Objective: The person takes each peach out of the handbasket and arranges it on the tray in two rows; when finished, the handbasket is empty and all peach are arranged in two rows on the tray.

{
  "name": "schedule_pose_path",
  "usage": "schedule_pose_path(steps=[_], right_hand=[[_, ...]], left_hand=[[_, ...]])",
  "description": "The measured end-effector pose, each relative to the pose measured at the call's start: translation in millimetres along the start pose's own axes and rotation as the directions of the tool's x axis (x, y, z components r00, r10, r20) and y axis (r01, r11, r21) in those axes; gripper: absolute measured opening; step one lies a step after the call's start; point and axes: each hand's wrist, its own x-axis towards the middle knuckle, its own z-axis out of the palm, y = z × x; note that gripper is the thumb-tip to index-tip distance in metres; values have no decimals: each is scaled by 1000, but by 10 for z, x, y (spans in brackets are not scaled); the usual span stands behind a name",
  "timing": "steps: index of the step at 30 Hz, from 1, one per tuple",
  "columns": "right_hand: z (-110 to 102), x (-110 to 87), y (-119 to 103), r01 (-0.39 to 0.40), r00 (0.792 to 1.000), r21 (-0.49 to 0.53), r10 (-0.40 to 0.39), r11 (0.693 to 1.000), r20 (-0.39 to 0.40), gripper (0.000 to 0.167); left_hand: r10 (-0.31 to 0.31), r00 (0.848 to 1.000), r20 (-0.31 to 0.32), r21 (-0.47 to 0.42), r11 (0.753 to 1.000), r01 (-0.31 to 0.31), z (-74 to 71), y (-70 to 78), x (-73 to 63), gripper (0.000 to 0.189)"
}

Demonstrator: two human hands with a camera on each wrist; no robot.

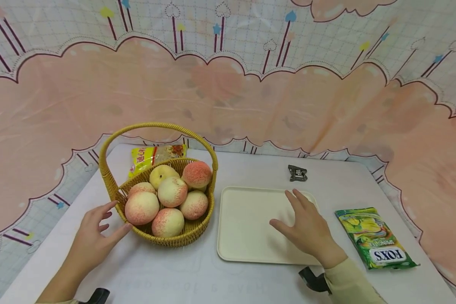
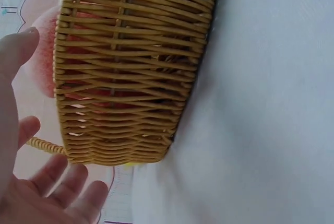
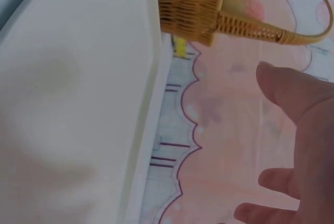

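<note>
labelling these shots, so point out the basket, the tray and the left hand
Basket [image 1: 170, 241]: head view, front of its woven wall
Tray [image 1: 248, 226]: head view, bare part of its floor
Left hand [image 1: 91, 234]: head view, back of the hand

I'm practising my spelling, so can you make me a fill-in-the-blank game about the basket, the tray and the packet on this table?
1. The yellow woven wicker basket, which holds round pink-and-yellow peaches, has one tall arched ____.
2. The hand over the flat, cream-coloured rectangular tray is the person's ____ one.
3. In the head view, the green-and-yellow plastic packet shows one big word upside down on its white label: ____.

Missing words: handle; right; FOX'S.
</note>
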Motion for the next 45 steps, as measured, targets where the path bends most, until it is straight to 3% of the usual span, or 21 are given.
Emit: schedule_pose_path(steps=[4, 9, 14, 22, 29, 45], right_hand=[[49, 43, -84, 22, 1000, 58, -21, 998, -1, 83], [112, 95, -203, 41, 999, 97, -42, 994, 7, 80], [152, 122, -297, 61, 998, 112, -63, 992, 18, 78], [211, 177, -445, 105, 994, 177, -109, 979, 12, 76], [277, 292, -680, 184, 981, 260, -195, 948, 16, 76], [508, 557, -1276, 364, 912, 350, -406, 863, 52, 76]], left_hand=[[-81, 993, 86, -59, 995, 86, 23, 0, 17, 78], [-191, 960, 202, -62, 976, 207, 29, 15, 61, 89], [-237, 943, 234, -56, 965, 257, 44, 9, 81, 94], [-219, 947, 234, -94, 965, 246, 75, -15, 93, 94], [-210, 950, 232, -130, 961, 244, 91, -34, 69, 95], [-190, 955, 227, -205, 949, 238, 104, -50, 40, 94]])
